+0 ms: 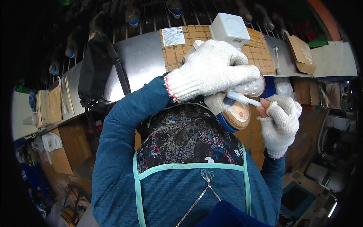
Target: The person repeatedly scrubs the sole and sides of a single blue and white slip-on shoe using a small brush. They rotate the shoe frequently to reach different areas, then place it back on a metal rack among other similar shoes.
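Observation:
My left hand (217, 68), in a white knit glove with a red-edged cuff, is closed over a shoe on a last (237, 116). The last shows a tan end with a blue edge, tilted toward me. A white upper with round holes (252, 89) shows below the left fingers. My right hand (281, 119), in a white glove with bare fingertips, pinches a small brush (244, 99) by its pale handle. Dark bristles at the brush's head touch, or lie very close to, the shoe beside the tan end. Much of the shoe is hidden under my left hand.
On the metal bench (141, 53) lies a cardboard sheet (198, 34) bearing a square white container (228, 29) and a printed paper (173, 36). A black bag (96, 70) hangs over the left edge. Several shoes on lasts (132, 17) line the rack behind; a cardboard box (302, 55) stands right.

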`<state>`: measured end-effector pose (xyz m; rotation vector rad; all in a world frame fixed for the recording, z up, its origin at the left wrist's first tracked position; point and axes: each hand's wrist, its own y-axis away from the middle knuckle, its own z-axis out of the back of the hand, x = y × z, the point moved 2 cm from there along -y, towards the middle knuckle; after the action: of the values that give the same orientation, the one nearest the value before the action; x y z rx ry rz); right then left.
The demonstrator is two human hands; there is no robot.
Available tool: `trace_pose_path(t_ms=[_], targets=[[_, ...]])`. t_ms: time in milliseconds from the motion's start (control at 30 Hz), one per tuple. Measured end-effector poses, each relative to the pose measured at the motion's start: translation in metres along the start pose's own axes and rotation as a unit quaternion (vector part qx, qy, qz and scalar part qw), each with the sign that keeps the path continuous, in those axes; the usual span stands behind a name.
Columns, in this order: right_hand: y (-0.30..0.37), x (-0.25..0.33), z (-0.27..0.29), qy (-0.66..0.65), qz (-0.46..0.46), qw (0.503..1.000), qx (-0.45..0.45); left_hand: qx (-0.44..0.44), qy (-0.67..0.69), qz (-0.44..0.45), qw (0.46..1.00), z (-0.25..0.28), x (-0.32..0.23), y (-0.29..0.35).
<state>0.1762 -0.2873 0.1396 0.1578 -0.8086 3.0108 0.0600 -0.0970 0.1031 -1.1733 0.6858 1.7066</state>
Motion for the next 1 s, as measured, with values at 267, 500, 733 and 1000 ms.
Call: trace_pose_path(t_ms=[267,500,733,1000], targets=[[0.005,-0.019,-0.008,-0.095,-0.034,0.994,-0.031,-0.026,0.011,-0.049,0.998,-0.005,0.005,-0.010],[0.003,-0.024,-0.016,-0.073,-0.009,0.996,-0.040,-0.022,-0.009,-0.052,0.998,-0.009,0.011,-0.020],[-0.003,-0.025,-0.016,-0.055,-0.003,0.998,-0.018,-0.027,-0.004,-0.059,0.998,-0.009,0.015,-0.024],[-0.005,-0.036,-0.015,-0.137,-0.064,0.987,0.049,-0.015,-0.010,-0.026,1.000,-0.003,0.016,-0.022]])
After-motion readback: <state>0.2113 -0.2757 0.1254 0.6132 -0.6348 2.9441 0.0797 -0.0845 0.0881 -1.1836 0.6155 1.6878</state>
